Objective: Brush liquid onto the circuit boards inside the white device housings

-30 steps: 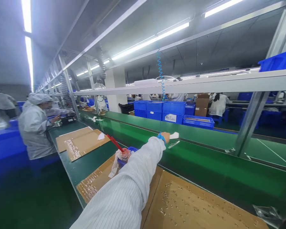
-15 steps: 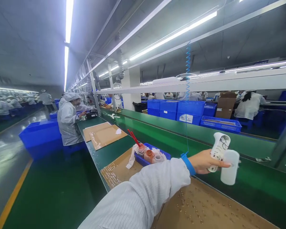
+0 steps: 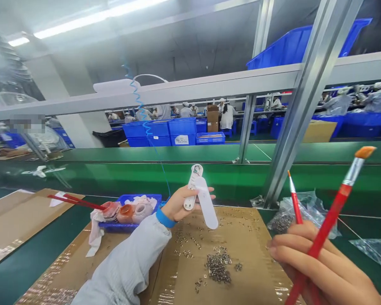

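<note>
My left hand point(image 3: 178, 204), with a blue wrist strap point(image 3: 165, 217), is closed around two long white plastic casing pieces. One casing half point(image 3: 189, 200) shows its inside with small parts and wiring. The other, a smooth rounded cover point(image 3: 208, 208), hangs crossed against it. Closer to me on the right, my right hand point(image 3: 327, 262) grips two red-handled paintbrushes. The larger paintbrush point(image 3: 338, 203) has a wide orange-brown tip, and the thinner paintbrush point(image 3: 294, 202) a fine point. Below my hands, a pile of small metal pieces point(image 3: 218, 267) lies on a cardboard sheet point(image 3: 247, 250).
Left of my forearm, a blue tray point(image 3: 119, 227) holds small jars point(image 3: 126, 213), tissue and red sticks. Clear plastic bags point(image 3: 317, 205) lie at the right. A metal post point(image 3: 305, 101) rises beyond them. Behind runs a green conveyor belt point(image 3: 178, 171).
My view has swung to the right. My right hand with the two paintbrushes has come into view. My left hand still holds the white casing pieces, now turned with their lengths more visible.
</note>
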Motion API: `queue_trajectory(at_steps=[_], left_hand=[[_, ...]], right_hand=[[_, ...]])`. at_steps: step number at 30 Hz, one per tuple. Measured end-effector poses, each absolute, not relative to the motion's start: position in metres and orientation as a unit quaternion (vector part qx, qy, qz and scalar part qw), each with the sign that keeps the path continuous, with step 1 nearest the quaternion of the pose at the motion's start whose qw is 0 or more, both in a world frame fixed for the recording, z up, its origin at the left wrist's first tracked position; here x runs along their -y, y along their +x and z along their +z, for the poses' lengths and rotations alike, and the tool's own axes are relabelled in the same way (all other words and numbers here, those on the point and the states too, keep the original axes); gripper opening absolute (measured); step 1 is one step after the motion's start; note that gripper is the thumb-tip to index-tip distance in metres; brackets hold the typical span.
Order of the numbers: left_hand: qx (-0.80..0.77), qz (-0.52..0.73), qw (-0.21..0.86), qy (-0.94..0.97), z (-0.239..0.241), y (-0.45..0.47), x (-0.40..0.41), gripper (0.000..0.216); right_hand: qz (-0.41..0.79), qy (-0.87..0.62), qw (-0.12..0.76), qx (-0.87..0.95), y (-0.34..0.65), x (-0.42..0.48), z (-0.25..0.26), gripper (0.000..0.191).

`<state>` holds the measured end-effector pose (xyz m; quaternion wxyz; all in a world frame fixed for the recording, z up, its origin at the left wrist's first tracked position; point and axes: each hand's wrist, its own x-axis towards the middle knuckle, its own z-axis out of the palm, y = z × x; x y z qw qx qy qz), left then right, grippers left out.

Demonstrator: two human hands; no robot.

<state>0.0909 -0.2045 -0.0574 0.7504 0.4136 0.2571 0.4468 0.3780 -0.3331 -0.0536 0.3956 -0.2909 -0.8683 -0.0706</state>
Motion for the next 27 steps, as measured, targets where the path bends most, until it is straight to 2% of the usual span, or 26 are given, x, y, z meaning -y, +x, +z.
queue_trajectory(at_steps=[9,17,21,27], left_hand=[[-0.275,0.508,0.732,0.362,-0.055,0.095,0.211,0.044],[-0.256,0.508,0.77,0.288,-0.048,0.112,0.217,0.029],[-0.228,0.461,0.821,0.248,-0.049,0.112,0.216,0.02],[-0.169,0.473,0.829,0.245,-0.059,0.112,0.208,0.045]], right_hand=[[-0.065,-0.277,0.424,0.86,0.362,0.323,-0.057,0.028],[-0.089,-0.266,0.422,0.862,0.349,0.317,-0.053,0.028],[-0.091,-0.271,0.425,0.859,0.346,0.315,-0.055,0.028],[-0.093,-0.268,0.411,0.866,0.344,0.314,-0.053,0.028]])
